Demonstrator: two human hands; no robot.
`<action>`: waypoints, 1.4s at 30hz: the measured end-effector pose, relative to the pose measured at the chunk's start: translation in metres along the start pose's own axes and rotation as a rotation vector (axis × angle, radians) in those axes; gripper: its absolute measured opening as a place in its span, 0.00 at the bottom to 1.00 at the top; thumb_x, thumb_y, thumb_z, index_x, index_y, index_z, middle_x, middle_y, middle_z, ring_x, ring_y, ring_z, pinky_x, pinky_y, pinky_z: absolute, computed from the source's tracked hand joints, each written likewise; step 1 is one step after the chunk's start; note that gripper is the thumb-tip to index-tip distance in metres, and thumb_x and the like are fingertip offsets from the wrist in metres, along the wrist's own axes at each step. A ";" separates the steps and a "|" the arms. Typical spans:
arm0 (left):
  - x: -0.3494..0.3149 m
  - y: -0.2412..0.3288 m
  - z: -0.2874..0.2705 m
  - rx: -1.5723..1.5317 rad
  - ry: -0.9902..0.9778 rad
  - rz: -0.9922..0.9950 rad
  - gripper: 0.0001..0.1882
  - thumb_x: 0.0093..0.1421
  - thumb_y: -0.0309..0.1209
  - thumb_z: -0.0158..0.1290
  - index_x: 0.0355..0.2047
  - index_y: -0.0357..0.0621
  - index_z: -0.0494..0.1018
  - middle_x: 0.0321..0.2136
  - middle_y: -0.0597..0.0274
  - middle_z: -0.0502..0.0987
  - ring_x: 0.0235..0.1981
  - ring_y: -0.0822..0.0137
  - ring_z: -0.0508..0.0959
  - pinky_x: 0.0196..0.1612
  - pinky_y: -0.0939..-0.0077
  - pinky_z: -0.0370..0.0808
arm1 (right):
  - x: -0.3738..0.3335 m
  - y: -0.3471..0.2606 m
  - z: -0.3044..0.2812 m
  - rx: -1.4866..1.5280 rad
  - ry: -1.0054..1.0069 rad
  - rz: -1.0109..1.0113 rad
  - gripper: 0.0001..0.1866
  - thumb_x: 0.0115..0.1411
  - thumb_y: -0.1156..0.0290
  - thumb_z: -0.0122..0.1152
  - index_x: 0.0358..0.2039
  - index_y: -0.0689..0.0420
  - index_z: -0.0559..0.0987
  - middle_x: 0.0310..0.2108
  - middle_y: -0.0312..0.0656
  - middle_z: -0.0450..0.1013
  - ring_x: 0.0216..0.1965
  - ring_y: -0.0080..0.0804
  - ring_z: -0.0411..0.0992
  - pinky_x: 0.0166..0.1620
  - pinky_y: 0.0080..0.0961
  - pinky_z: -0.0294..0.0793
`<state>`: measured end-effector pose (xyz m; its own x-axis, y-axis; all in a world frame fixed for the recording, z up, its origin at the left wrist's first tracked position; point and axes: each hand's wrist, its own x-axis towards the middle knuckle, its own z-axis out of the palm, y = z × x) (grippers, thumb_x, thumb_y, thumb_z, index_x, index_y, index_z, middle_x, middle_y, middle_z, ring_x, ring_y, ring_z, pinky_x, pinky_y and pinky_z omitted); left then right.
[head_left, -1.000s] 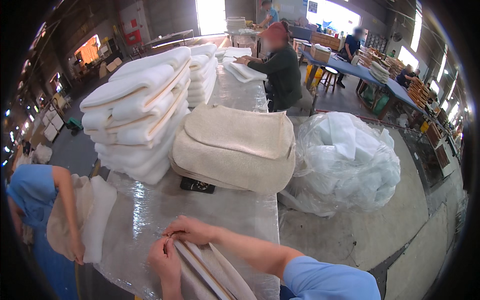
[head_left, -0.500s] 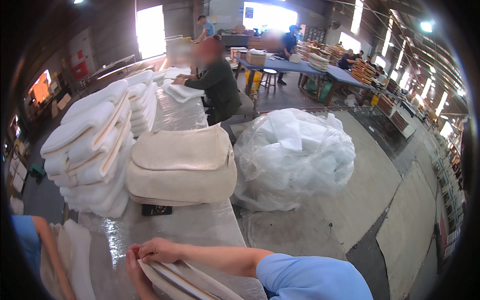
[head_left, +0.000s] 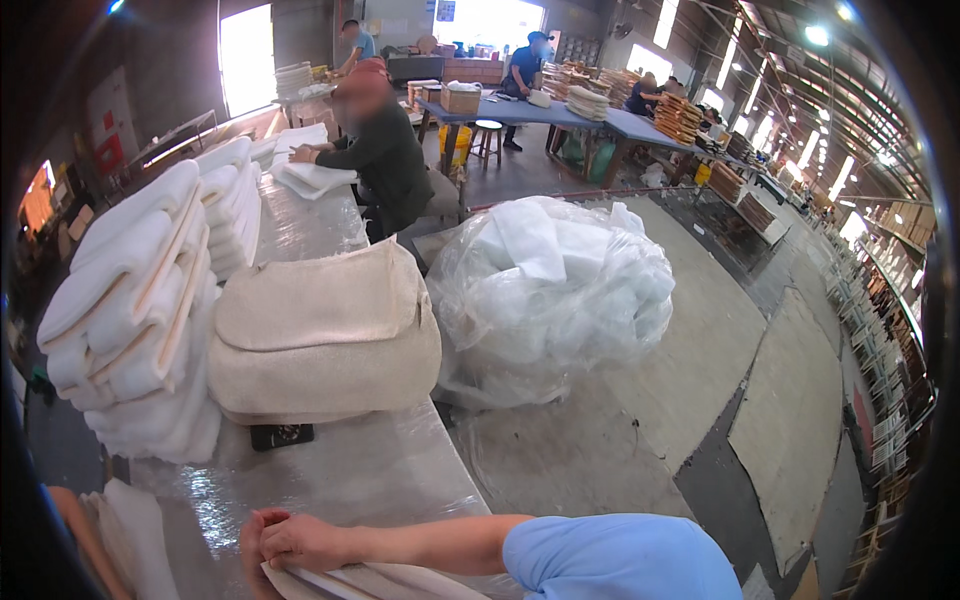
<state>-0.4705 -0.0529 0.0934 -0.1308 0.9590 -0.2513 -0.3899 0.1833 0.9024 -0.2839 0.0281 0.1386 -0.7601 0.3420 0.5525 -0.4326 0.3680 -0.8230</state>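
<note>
At the table's near edge, both my hands meet at the end of a beige fabric cover with a pale layer inside. My right hand is closed, its fingers pinching the fabric's upper edge. Just left of it, my left hand has its fingers curled against the same end, partly hidden behind the right. The rest of the cover runs off the lower edge of the view. Beyond my hands lies a pile of beige covers, the top one folded over, with a flat black object by its base.
Tall stacks of white padded pieces stand left on the plastic-covered table. A clear bag of white wadding sits right on the floor. A co-worker handles white pieces farther up the table. White and beige cloth lies lower left.
The view has turned, moving most things leftward in it. My hands stay together on the cover's end, now lower in view, and less of its inner layer shows.
</note>
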 end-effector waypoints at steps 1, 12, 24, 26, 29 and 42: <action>0.008 0.005 -0.005 0.128 -0.048 0.006 0.34 0.78 0.58 0.39 0.51 0.36 0.77 0.38 0.51 0.84 0.40 0.56 0.83 0.50 0.60 0.80 | -0.002 0.001 0.005 0.017 -0.016 0.052 0.05 0.60 0.74 0.66 0.34 0.61 0.79 0.36 0.43 0.77 0.42 0.46 0.77 0.48 0.41 0.75; 0.040 0.041 0.042 0.634 -0.091 -0.169 0.30 0.77 0.53 0.46 0.59 0.37 0.77 0.46 0.54 0.84 0.47 0.64 0.79 0.56 0.67 0.74 | -0.014 0.011 0.011 0.108 0.078 0.099 0.05 0.61 0.76 0.65 0.34 0.61 0.77 0.38 0.44 0.77 0.41 0.50 0.77 0.45 0.42 0.75; 0.025 0.060 0.080 0.812 -0.006 -0.041 0.17 0.73 0.39 0.55 0.44 0.36 0.83 0.38 0.58 0.87 0.40 0.69 0.83 0.47 0.73 0.77 | -0.029 -0.002 -0.005 0.076 0.025 0.095 0.06 0.63 0.73 0.65 0.38 0.59 0.78 0.39 0.42 0.78 0.44 0.48 0.76 0.47 0.41 0.75; 0.026 0.055 0.081 0.744 0.063 0.019 0.17 0.74 0.40 0.54 0.43 0.36 0.83 0.37 0.57 0.86 0.39 0.68 0.83 0.45 0.73 0.77 | -0.029 -0.004 -0.007 0.090 0.024 0.132 0.05 0.65 0.72 0.64 0.38 0.59 0.77 0.39 0.42 0.78 0.44 0.47 0.77 0.47 0.41 0.75; 0.029 0.033 0.082 0.368 0.230 0.153 0.22 0.76 0.44 0.49 0.39 0.37 0.82 0.35 0.56 0.85 0.36 0.66 0.82 0.44 0.72 0.77 | -0.028 0.002 -0.012 0.059 0.065 0.150 0.06 0.67 0.71 0.63 0.38 0.59 0.77 0.39 0.42 0.78 0.44 0.46 0.77 0.47 0.41 0.75; 0.003 -0.018 0.097 0.042 0.511 0.325 0.34 0.78 0.56 0.40 0.32 0.38 0.78 0.28 0.56 0.78 0.36 0.63 0.78 0.53 0.65 0.73 | -0.034 0.000 -0.022 0.075 0.102 0.184 0.07 0.69 0.68 0.63 0.40 0.59 0.78 0.39 0.41 0.78 0.43 0.44 0.78 0.49 0.38 0.75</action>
<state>-0.3758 -0.0325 0.1101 -0.6627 0.7438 -0.0875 -0.2218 -0.0832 0.9715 -0.2472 0.0357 0.1226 -0.7786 0.4842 0.3992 -0.3289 0.2269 -0.9167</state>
